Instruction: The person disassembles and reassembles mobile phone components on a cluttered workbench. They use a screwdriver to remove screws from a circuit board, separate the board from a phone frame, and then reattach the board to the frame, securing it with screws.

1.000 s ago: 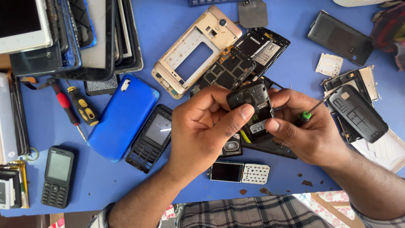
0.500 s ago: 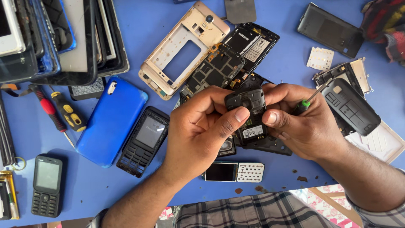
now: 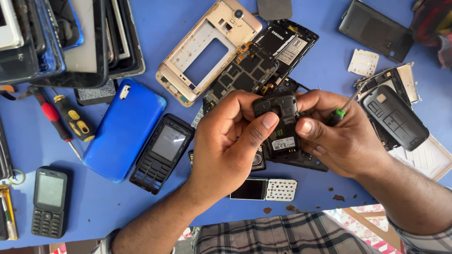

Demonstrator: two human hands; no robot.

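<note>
Both hands met over the middle of the blue surface (image 3: 306,207), sharing a small black phone body (image 3: 278,124) held just above the clutter. Left hand (image 3: 226,141) was closed on it, thumb pressed across the near face, fingers wrapped behind the top edge. Right hand (image 3: 343,136) pinched its right side with thumb and forefinger while also keeping a green-handled screwdriver (image 3: 346,104) tucked in the same grip, shaft pointing up and away. The phone body looked open-backed: matte black plastic, a recessed bay with a pale label low down, a raised camera block near the top. Judged light and stiff but fragile, with thin plastic rims and exposed contacts; likely slippery on its smooth sides, so best taken by the long edges, clear of the open bay. Beneath it lay a dark back shell (image 3: 301,160), touching or nearly so; contact could not be told. Around them: a gold frame (image 3: 207,51) with a bare circuit board (image 3: 245,75) overlapping it, a blue cover (image 3: 123,129) beside a black keypad front (image 3: 162,153), a grey back cover (image 3: 393,117) to the right, a small screen-and-keypad strip (image 3: 263,189) near the shirt, a whole keypad phone (image 3: 48,202) at far left, red and yellow screwdrivers (image 3: 66,120), and stacked screens (image 3: 61,37) in the upper left corner.
</note>
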